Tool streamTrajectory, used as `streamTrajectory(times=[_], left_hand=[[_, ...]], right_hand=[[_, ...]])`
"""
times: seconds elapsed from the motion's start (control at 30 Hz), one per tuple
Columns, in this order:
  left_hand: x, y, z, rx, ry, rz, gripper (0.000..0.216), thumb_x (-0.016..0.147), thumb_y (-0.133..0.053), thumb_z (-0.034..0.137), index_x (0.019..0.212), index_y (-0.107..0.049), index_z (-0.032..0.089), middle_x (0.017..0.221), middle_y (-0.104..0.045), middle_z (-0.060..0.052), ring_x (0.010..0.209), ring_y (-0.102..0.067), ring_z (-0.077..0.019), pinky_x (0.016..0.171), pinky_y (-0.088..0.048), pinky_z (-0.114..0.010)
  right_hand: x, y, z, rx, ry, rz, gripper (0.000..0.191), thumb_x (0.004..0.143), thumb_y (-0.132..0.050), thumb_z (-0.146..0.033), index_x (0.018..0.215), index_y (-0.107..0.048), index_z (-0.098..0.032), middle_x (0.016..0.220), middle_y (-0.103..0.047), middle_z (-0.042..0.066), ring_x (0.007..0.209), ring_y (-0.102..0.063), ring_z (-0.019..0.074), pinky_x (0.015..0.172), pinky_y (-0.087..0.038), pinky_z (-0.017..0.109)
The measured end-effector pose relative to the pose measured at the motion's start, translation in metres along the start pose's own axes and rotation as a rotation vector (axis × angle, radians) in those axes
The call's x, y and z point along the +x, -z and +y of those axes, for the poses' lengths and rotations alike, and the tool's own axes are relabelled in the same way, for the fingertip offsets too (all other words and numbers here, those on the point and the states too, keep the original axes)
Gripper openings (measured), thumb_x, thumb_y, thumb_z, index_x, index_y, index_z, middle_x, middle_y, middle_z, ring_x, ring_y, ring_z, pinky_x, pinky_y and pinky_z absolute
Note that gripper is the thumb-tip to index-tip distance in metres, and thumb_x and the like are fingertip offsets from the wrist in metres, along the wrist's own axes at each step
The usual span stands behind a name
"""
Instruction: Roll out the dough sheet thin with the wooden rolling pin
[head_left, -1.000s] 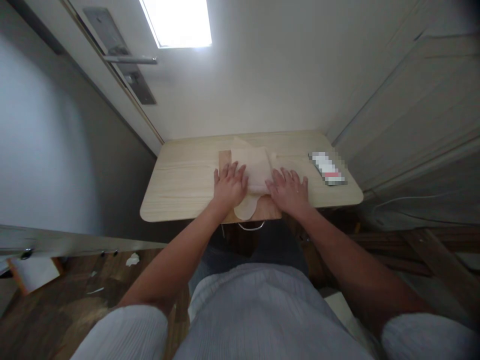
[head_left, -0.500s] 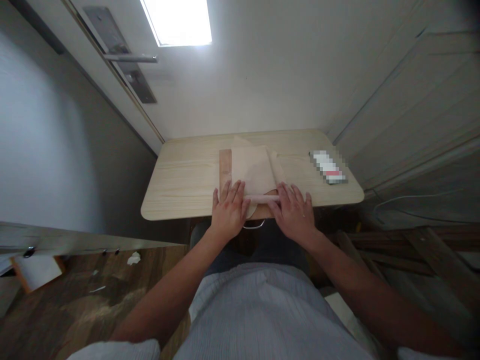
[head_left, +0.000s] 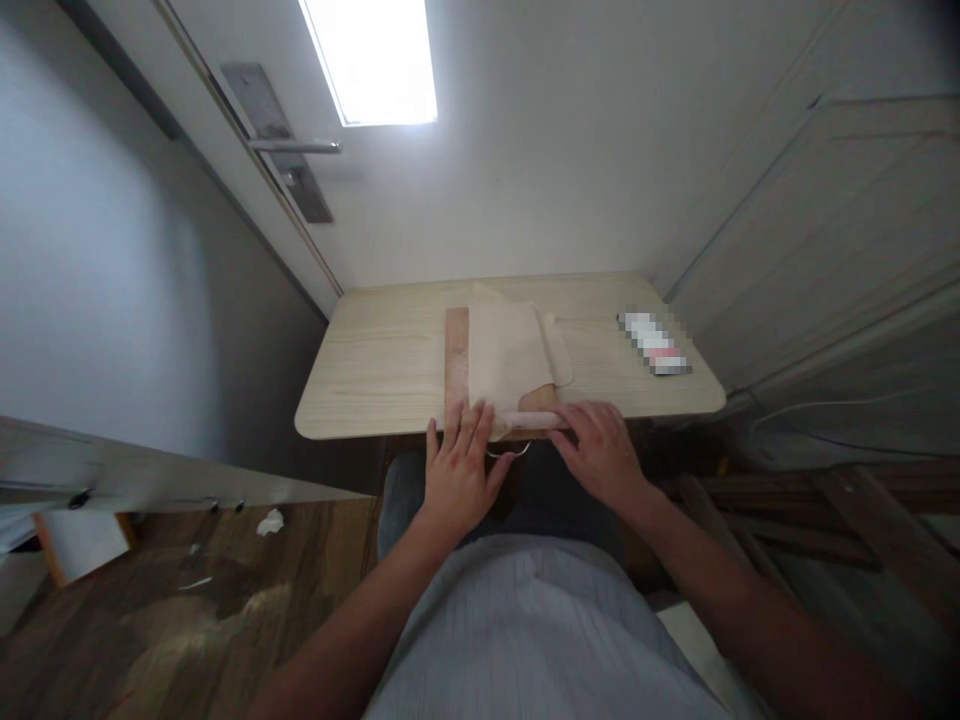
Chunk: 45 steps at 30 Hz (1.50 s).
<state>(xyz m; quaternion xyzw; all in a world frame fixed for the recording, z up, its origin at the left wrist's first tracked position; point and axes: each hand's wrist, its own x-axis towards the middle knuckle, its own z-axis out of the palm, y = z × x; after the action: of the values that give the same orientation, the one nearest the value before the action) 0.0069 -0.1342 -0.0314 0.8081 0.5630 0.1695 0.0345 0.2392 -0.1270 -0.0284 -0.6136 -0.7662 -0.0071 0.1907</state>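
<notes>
Lying right of the pale sheet (head_left: pixel 506 350) is 1 pixelated object (head_left: pixel 652 343).

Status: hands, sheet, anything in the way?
Left hand spread at near edge of sheet. Right hand on right end of rod. Sheet lies over board. Pixelated item off right, untouched.

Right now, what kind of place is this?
Maybe a small room in a home: there's a door with a lever handle, a pale table and a brown wood-look floor.

One rod (head_left: pixel 534 421), one board (head_left: pixel 457 350)
</notes>
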Motion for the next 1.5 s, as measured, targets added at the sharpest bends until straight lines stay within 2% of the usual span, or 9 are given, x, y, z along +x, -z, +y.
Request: streamTrajectory(times=[0.13,0.23,0.4,0.6,0.73,0.87,1.03,1.23,1.5], left_hand=[[0.003,-0.004,-0.012,-0.022,0.082,0.09,0.085,0.093,-0.057,0.056,0.163,-0.018,0.026,0.165,-0.034,-0.011,0.155,-0.026,-0.0303,0.125,-0.02,-0.059],[0.004,-0.004,-0.023,-0.04,0.144,0.137,0.091,0.088,-0.065,0.055,0.162,-0.021,0.027,0.163,-0.038,-0.014,0.153,-0.03,-0.033,0.124,-0.022,-0.06],[0.022,0.006,-0.044,-0.16,0.12,0.243,0.083,0.087,-0.066,0.057,0.155,-0.031,0.023,0.154,-0.048,-0.017,0.147,-0.04,-0.0328,0.121,-0.031,-0.055],[0.115,0.018,-0.064,-0.195,0.13,0.348,0.053,0.101,-0.045,0.049,0.143,-0.046,0.017,0.144,-0.058,-0.016,0.137,-0.05,-0.0261,0.118,-0.037,-0.044],[0.178,0.011,-0.069,-0.093,0.16,0.224,0.048,0.104,-0.038,0.042,0.141,-0.05,0.014,0.143,-0.06,-0.015,0.135,-0.051,-0.0252,0.116,-0.037,-0.04],[0.209,0.002,-0.066,-0.01,0.187,0.082,0.049,0.104,-0.035,0.042,0.14,-0.052,0.015,0.142,-0.059,-0.015,0.132,-0.053,-0.0288,0.111,-0.041,-0.045],[0.209,-0.004,-0.068,0.061,0.151,-0.027,0.05,0.103,-0.033,0.046,0.143,-0.05,0.023,0.148,-0.054,-0.014,0.138,-0.047,-0.0322,0.112,-0.038,-0.054],[0.183,-0.007,-0.075,0.08,0.118,-0.109,0.062,0.103,-0.026,0.05,0.159,-0.03,0.025,0.166,-0.033,-0.012,0.151,-0.03,-0.0343,0.118,-0.028,-0.062],[0.143,0.004,-0.072,0.125,0.069,-0.068,0.057,0.104,-0.028,0.045,0.157,-0.034,0.027,0.165,-0.036,-0.008,0.151,-0.031,-0.0315,0.121,-0.024,-0.06]], right_hand=[[0.003,0.001,0.01,0.076,0.069,-0.012,0.028,0.098,-0.053,-0.037,0.114,-0.07,-0.021,0.111,-0.07,0.01,0.106,-0.059,0.0262,0.1,-0.041,0.04],[0.012,-0.002,0.017,0.104,0.018,-0.001,0.028,0.097,-0.055,-0.037,0.115,-0.07,-0.021,0.111,-0.07,0.009,0.107,-0.059,0.0259,0.099,-0.042,0.039],[0.067,-0.009,0.015,0.025,-0.093,-0.019,0.034,0.095,-0.055,-0.038,0.122,-0.069,-0.021,0.119,-0.069,0.01,0.113,-0.057,0.0271,0.101,-0.039,0.039],[0.123,-0.011,-0.004,-0.034,-0.045,-0.117,0.033,0.093,-0.056,-0.038,0.119,-0.071,-0.024,0.124,-0.067,0.009,0.118,-0.054,0.0274,0.101,-0.039,0.039],[0.134,-0.012,-0.01,-0.022,-0.08,-0.143,0.035,0.093,-0.056,-0.046,0.117,-0.071,-0.025,0.13,-0.066,0.008,0.122,-0.054,0.0276,0.106,-0.038,0.042],[0.151,-0.018,-0.012,-0.055,-0.142,-0.148,0.05,0.102,-0.037,-0.051,0.141,-0.058,-0.026,0.152,-0.051,0.009,0.14,-0.042,0.0298,0.116,-0.029,0.054],[0.15,-0.03,-0.016,-0.081,-0.223,-0.259,0.06,0.103,-0.032,-0.051,0.156,-0.041,-0.024,0.166,-0.032,0.011,0.15,-0.028,0.037,0.118,-0.02,0.066],[0.11,-0.03,-0.038,-0.099,-0.175,-0.154,0.063,0.105,-0.027,-0.051,0.158,-0.037,-0.02,0.166,-0.032,0.011,0.152,-0.025,0.0373,0.12,-0.014,0.067],[0.068,-0.024,-0.067,-0.07,-0.111,-0.122,0.067,0.105,-0.028,-0.051,0.157,-0.037,-0.011,0.163,-0.036,0.016,0.15,-0.03,0.0368,0.121,-0.011,0.066]])
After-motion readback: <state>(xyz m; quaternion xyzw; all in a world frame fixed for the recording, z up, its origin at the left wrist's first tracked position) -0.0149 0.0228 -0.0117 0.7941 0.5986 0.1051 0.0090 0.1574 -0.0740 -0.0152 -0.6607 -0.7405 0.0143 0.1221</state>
